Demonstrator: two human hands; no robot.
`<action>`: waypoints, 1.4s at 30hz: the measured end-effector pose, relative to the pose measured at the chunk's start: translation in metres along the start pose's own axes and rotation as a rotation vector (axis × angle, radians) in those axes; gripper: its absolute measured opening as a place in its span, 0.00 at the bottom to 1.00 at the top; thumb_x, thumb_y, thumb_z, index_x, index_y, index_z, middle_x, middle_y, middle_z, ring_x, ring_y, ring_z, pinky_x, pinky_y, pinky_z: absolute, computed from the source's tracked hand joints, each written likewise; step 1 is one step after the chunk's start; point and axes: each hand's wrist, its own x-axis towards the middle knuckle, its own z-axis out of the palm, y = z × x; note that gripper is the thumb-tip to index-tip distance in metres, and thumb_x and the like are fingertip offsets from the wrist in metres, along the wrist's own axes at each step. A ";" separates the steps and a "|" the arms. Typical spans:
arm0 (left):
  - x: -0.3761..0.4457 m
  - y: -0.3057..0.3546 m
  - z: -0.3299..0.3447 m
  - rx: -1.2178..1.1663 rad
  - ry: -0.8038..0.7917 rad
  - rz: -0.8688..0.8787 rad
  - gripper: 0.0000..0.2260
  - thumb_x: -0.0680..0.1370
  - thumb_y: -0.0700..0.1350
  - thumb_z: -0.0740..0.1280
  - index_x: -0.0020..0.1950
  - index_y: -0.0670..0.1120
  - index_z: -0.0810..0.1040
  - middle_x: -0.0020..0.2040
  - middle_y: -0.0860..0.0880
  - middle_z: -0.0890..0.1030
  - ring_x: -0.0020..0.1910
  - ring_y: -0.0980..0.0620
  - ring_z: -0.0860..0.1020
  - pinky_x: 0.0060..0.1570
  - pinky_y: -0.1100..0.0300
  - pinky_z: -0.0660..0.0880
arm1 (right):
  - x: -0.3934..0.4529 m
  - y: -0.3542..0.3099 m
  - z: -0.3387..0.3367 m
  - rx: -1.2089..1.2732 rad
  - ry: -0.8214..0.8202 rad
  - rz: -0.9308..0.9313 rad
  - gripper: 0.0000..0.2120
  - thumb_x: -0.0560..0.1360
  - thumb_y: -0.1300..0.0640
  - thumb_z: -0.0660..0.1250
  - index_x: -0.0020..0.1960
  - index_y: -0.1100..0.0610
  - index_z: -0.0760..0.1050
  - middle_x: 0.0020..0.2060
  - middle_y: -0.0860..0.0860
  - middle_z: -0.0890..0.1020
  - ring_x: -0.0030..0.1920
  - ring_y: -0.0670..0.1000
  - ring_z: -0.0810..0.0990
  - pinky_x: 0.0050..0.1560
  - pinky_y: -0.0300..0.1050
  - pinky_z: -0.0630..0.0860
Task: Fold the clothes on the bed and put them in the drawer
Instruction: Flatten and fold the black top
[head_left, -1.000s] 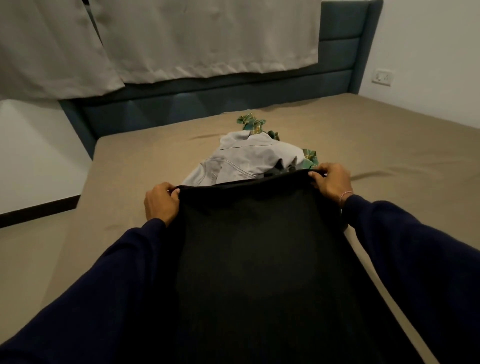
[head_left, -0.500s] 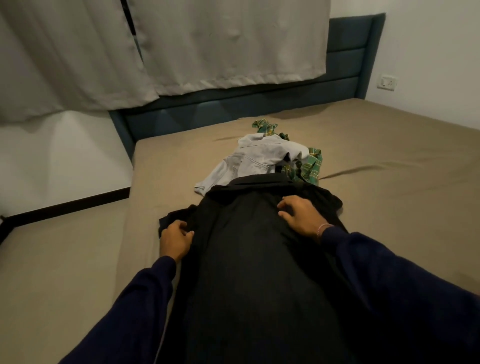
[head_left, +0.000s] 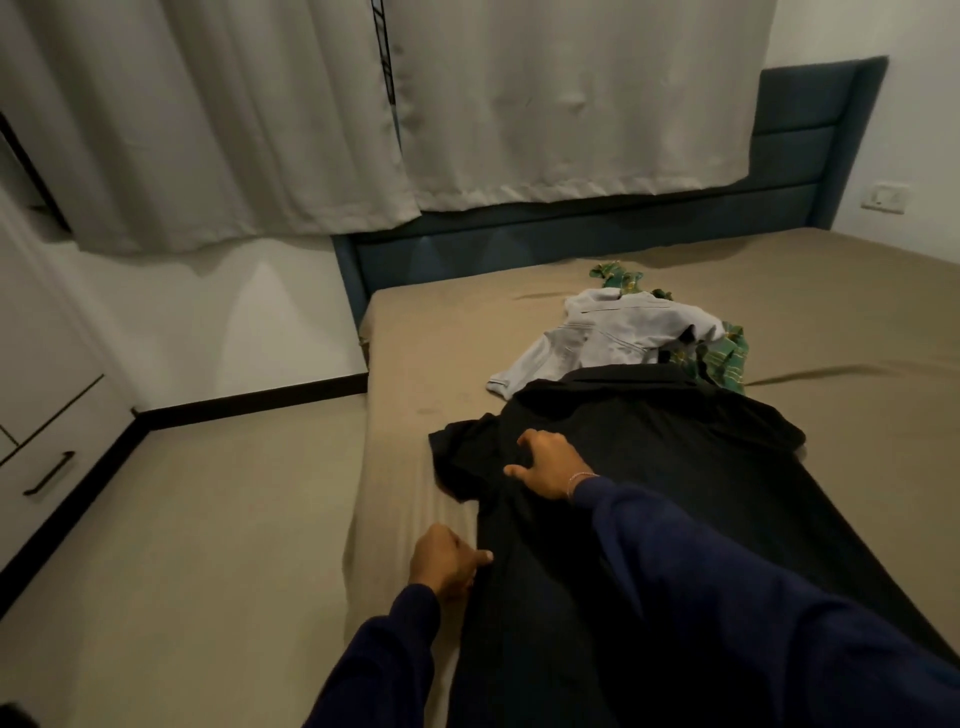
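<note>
Right hand (head_left: 546, 467) presses spread fingers on the black shirt (head_left: 675, 467) to anchor it, while left hand (head_left: 447, 564) pinches its side edge for folding.

Only one view: head camera, we look forward and down from bed (head_left: 857, 322) foot side toward headboard (head_left: 571, 234), close over own forearms, tilted left, floor (head_left: 182, 519) included.
</note>
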 end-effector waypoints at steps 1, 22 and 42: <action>0.004 -0.002 0.000 0.034 0.005 0.002 0.14 0.72 0.50 0.77 0.37 0.43 0.78 0.32 0.46 0.81 0.31 0.51 0.79 0.39 0.54 0.80 | 0.011 -0.011 0.007 -0.002 -0.006 0.000 0.32 0.75 0.42 0.72 0.71 0.59 0.69 0.67 0.58 0.74 0.66 0.58 0.74 0.66 0.53 0.74; 0.011 0.029 0.012 -0.139 0.006 0.066 0.12 0.72 0.41 0.74 0.50 0.44 0.72 0.50 0.46 0.78 0.45 0.50 0.79 0.36 0.60 0.77 | 0.074 -0.001 0.008 1.418 0.137 0.427 0.12 0.85 0.59 0.53 0.57 0.54 0.75 0.57 0.57 0.78 0.59 0.59 0.77 0.53 0.61 0.77; -0.071 0.085 0.099 0.670 -0.349 0.225 0.21 0.79 0.51 0.69 0.67 0.42 0.72 0.65 0.43 0.76 0.61 0.44 0.77 0.56 0.55 0.74 | 0.026 0.148 -0.040 0.968 0.312 0.515 0.09 0.81 0.55 0.65 0.55 0.57 0.82 0.54 0.59 0.84 0.55 0.60 0.81 0.51 0.51 0.79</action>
